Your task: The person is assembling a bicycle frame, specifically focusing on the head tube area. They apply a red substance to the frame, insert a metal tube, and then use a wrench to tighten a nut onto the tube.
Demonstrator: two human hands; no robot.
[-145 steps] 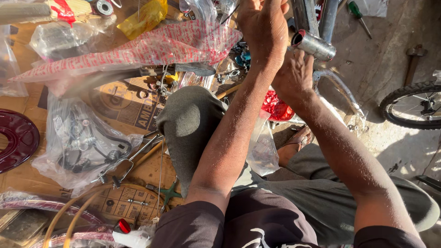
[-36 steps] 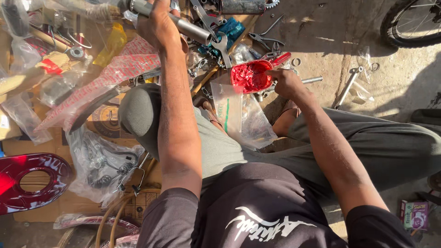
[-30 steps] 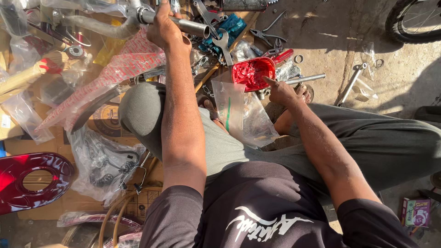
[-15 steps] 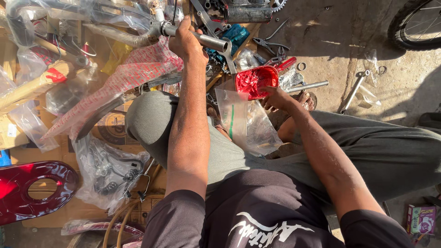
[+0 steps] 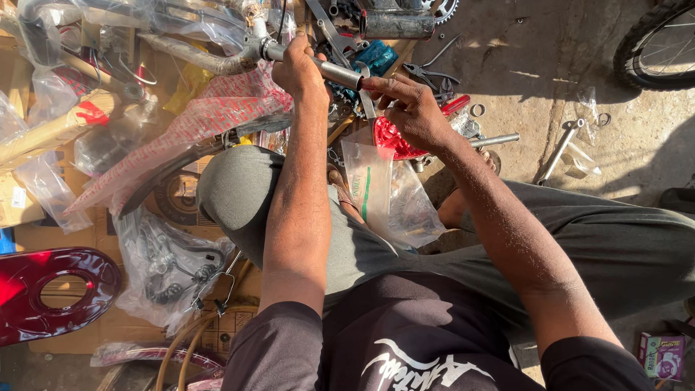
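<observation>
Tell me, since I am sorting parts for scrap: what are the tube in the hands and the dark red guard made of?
The tube looks like bare steel: silvery, shiny. The dark red guard seems painted metal or plastic: glossy, smooth; which one is unclear.

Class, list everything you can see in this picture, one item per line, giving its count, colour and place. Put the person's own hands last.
Bare metal tube: one, silver-grey, top centre, held level.
Red plastic reflector: one, red, under the right hand.
Clear plastic bag with a green stripe: one, on the knee.
Red-printed plastic wrapping: one, upper left.
Dark red metal chain guard: one, lower left on cardboard.
Clear bag of dark parts: one, left of the knee.
Steel rod: one, silver, on the ground at right.
Black bicycle tyre: one, top right corner.
Small purple box: one, bottom right.
Left hand: gripping the tube.
Right hand: fingers at the tube's open end.
</observation>
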